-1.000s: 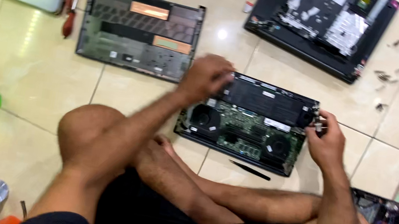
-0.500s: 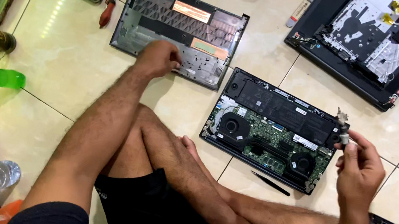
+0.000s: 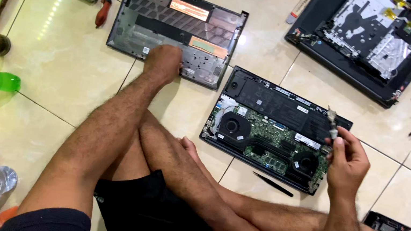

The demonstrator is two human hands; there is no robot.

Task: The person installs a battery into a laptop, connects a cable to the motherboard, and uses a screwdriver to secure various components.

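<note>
Left hand (image 3: pixel 163 63) presses fingers-down on the detached grey laptop bottom cover (image 3: pixel 175 29) at far left, while right hand (image 3: pixel 346 162) pinches a small metal hinge piece (image 3: pixel 331 123) over the opened black laptop's circuit board (image 3: pixel 273 131).

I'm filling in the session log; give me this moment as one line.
left hand: resting on grey bottom cover | right hand: grip on small metal part | opened laptop: on floor between hands

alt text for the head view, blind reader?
Seated on a tiled floor, the left hand rests on a detached laptop bottom cover; the right hand pinches a small metal part above an opened laptop.
</note>
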